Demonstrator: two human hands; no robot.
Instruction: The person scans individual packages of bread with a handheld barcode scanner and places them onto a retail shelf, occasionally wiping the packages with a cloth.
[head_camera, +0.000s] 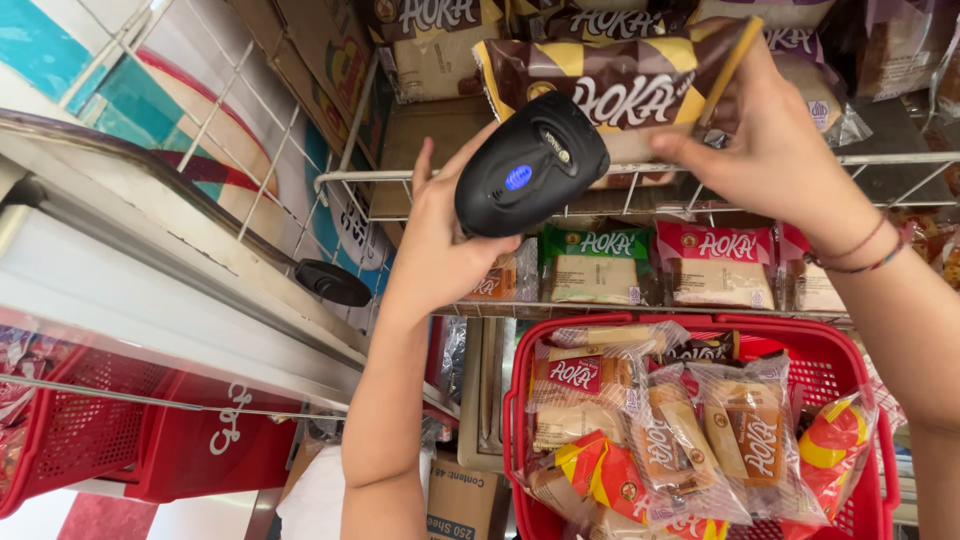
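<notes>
A brown-and-yellow snack packet (610, 85), at twelve o'clock above the wire shelf (640, 170), is pinched at its end by the right hand (775, 150). The left hand (440, 250) grips a black handheld scanner (530, 165) just below it. At five o'clock, a red basket (520, 420) already holds many wrapped packets (660, 430), while more remain shelved.

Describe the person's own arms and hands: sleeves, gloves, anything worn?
Both forearms are bare, with no sleeves in view and no gloves. The left hand shows no rings, watch or band. The right hand is also ungloved; its wrist carries two thin cord bracelets, one reddish and one darker with small mixed-colour beads or threads. No markings show on either arm.
</notes>
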